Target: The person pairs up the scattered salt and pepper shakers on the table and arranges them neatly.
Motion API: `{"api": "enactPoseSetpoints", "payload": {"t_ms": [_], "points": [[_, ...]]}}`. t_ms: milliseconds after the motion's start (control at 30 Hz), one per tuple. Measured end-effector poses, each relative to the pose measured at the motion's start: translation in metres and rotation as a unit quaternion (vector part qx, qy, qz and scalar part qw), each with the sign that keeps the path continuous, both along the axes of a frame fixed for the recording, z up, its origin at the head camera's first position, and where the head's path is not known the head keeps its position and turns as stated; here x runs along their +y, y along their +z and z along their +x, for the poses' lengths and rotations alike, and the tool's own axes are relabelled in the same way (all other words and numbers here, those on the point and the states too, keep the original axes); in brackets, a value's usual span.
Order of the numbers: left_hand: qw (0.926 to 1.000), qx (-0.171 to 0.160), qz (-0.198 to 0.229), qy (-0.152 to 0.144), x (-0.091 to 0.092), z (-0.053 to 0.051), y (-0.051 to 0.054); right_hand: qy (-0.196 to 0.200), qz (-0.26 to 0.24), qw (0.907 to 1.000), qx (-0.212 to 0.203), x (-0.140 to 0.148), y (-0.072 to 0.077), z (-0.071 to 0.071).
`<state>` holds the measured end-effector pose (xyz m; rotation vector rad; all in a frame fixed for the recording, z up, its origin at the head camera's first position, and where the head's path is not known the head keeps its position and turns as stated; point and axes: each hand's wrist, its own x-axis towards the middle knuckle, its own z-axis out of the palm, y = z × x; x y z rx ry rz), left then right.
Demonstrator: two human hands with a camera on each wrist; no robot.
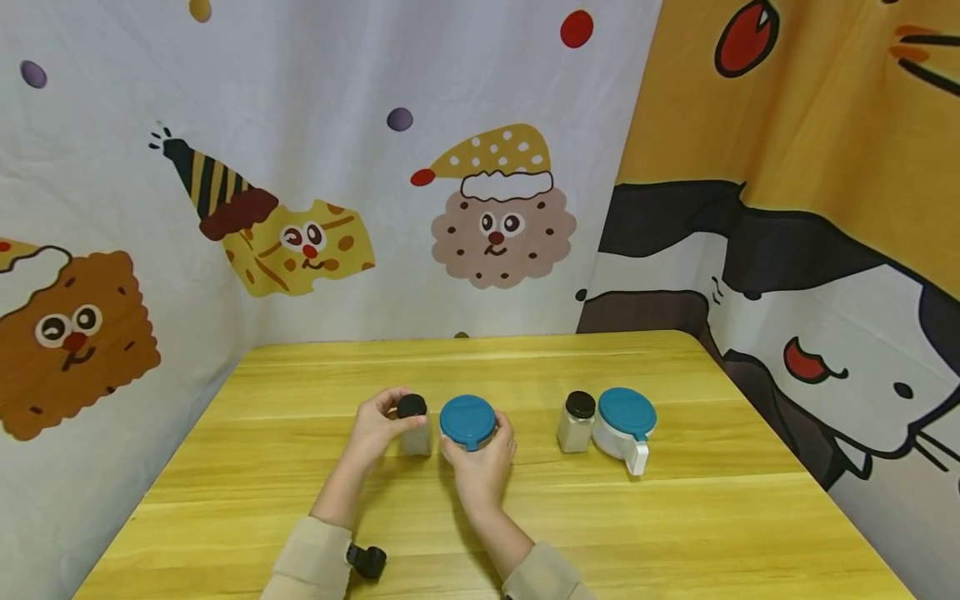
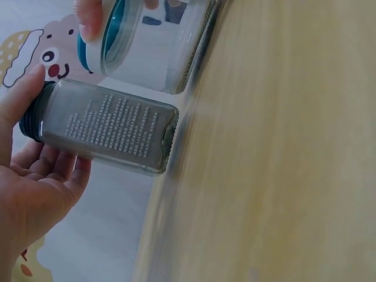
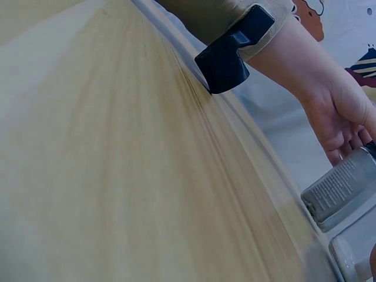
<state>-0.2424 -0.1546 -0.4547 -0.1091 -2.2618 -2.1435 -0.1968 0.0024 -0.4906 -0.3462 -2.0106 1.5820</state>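
Note:
My left hand [image 1: 375, 427] holds a small square glass jar [image 2: 108, 126] by its black lid, thumb on one side and fingers on the other. Rows of fine print cover the jar's face in the left wrist view. Just to its right, my right hand [image 1: 483, 471] grips a clear round container with a blue lid [image 1: 468, 421]. Fingers and thumb lie round its sides, hiding much of its body in the head view. Both vessels are upright and close together. In the right wrist view the glass jar [image 3: 338, 194] shows at the right edge, below the left hand [image 3: 341, 120].
Further right on the wooden table [image 1: 675, 533] stand a second black-lidded jar [image 1: 576, 423] and a blue-lidded container [image 1: 626, 412] with a white handle, side by side. A black wrist device [image 1: 367, 562] sits at the left sleeve. Cartoon-printed curtains [image 1: 315, 125] hang behind the table.

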Motion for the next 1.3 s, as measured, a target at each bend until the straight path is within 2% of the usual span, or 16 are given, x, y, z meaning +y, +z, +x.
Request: {"api": "enactPoseSetpoints", "payload": {"t_ms": [100, 333, 567, 700, 933, 1300], "points": [[1.0, -0.006, 0.003, -0.004, 0.0, 0.001, 0.002, -0.002, -0.001, 1.0, -0.001, -0.001, 0.001, 0.0], [0.9998, 0.002, -0.007, -0.019, 0.003, 0.015, 0.024, -0.007, -0.001, 1.0, -0.003, 0.0, 0.001, 0.0], [0.9998, -0.001, -0.007, -0.02, 0.004, 0.016, 0.025, -0.006, 0.0, 1.0, 0.003, 0.001, 0.0, 0.0], [0.9997, 0.001, -0.013, -0.023, 0.003, 0.015, 0.023, 0.0, 0.001, 1.0, 0.009, 0.001, 0.0, 0.001], [0.9998, -0.004, -0.01, -0.016, -0.001, -0.002, -0.004, 0.004, 0.007, 0.9999, 0.012, 0.001, -0.004, -0.001], [0.9999, 0.001, -0.014, -0.009, 0.0, -0.003, -0.008, 0.007, 0.021, 0.9996, 0.017, -0.001, -0.008, -0.003]]}}
